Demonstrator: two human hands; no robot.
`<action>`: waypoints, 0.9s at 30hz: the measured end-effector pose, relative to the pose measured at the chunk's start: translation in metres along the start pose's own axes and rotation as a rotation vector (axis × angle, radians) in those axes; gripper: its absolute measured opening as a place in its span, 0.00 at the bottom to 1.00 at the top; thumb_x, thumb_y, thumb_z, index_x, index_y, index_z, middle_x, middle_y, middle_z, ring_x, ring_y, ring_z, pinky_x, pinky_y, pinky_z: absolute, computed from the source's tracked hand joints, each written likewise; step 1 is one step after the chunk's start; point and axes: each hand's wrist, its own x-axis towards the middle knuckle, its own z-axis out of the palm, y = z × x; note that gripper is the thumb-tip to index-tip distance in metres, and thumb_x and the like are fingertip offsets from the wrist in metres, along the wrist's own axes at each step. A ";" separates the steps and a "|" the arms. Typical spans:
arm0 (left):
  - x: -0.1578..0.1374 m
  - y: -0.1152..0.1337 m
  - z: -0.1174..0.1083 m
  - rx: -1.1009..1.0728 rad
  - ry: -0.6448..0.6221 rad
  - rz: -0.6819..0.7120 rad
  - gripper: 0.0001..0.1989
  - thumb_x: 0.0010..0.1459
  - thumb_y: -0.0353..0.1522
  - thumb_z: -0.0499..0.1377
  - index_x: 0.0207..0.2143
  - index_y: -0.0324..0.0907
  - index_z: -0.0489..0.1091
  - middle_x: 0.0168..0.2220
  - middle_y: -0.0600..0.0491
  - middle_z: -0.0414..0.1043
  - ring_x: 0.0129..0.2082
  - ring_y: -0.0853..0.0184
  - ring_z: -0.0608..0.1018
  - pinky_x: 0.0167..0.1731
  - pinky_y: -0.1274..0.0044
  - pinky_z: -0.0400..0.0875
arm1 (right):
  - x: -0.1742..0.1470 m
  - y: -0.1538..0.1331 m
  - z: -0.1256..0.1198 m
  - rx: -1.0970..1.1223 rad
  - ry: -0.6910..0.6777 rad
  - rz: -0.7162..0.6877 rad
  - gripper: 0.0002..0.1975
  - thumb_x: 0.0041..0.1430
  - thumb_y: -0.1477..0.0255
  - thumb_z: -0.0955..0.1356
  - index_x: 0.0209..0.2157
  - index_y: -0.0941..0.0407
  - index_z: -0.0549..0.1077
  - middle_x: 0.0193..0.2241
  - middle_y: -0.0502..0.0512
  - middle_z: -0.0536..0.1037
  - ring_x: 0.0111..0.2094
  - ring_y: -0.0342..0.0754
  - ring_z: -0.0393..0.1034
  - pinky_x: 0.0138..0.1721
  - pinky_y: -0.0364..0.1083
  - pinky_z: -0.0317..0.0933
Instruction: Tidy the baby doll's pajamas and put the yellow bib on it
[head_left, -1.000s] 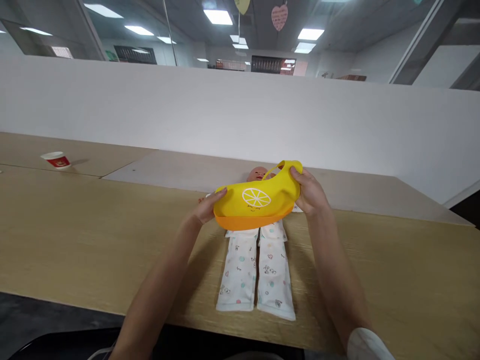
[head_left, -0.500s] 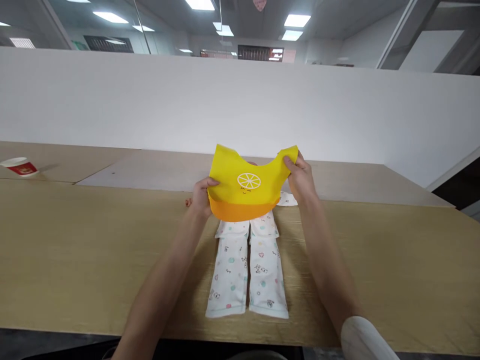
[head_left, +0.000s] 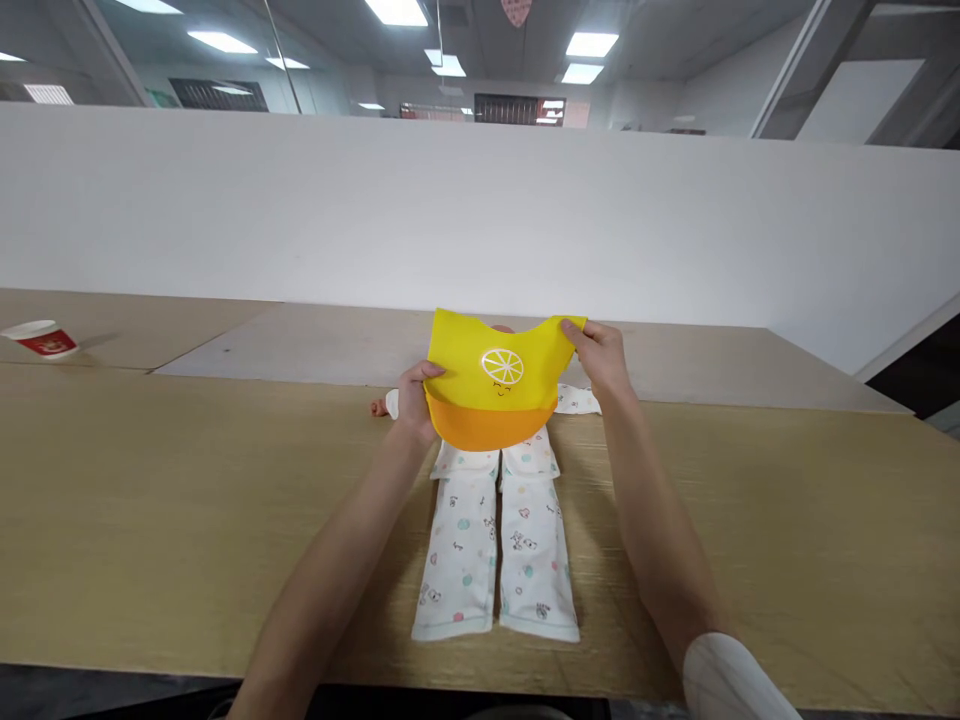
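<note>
A yellow bib with a white citrus slice, a small smiling face and an orange catch pocket is stretched between my hands. My left hand pinches its left side near the pocket, thumb in front. At the upper right corner, my right hand grips the strap end. Beneath and behind the bib lies a doll in white printed clothes, with its trousers pointing toward me. Its small hand and a printed sleeve stick out at either side. The bib hides most of its head and chest.
A red and white paper cup stands at the far left on the raised back part of the table. The tan tabletop stretches to both sides. A white wall rises behind it, with glass panes above.
The bib has come down slightly, its upper right corner most of all, as my right hand lowered and moved a little inward. More of the doll's sleeves shows at both sides.
</note>
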 end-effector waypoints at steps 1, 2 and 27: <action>-0.004 0.002 0.004 -0.003 -0.007 -0.010 0.16 0.37 0.29 0.55 0.32 0.38 0.73 0.32 0.51 0.80 0.41 0.51 0.80 0.44 0.63 0.76 | -0.002 -0.006 -0.004 -0.001 -0.005 -0.007 0.17 0.48 0.58 0.70 0.19 0.56 0.65 0.19 0.45 0.59 0.24 0.39 0.53 0.24 0.41 0.49; -0.009 0.003 0.007 -0.007 -0.013 -0.025 0.17 0.36 0.29 0.55 0.33 0.38 0.73 0.33 0.50 0.80 0.42 0.51 0.80 0.44 0.63 0.76 | -0.005 -0.011 -0.008 -0.004 -0.011 -0.011 0.17 0.48 0.58 0.70 0.20 0.56 0.66 0.19 0.45 0.59 0.23 0.39 0.53 0.24 0.41 0.50; -0.022 0.007 0.006 0.151 -0.149 0.093 0.34 0.28 0.25 0.51 0.44 0.40 0.73 0.40 0.52 0.79 0.44 0.52 0.77 0.39 0.65 0.76 | -0.019 -0.022 -0.015 0.513 -0.311 0.100 0.25 0.48 0.53 0.73 0.43 0.55 0.75 0.44 0.56 0.78 0.48 0.53 0.70 0.48 0.50 0.65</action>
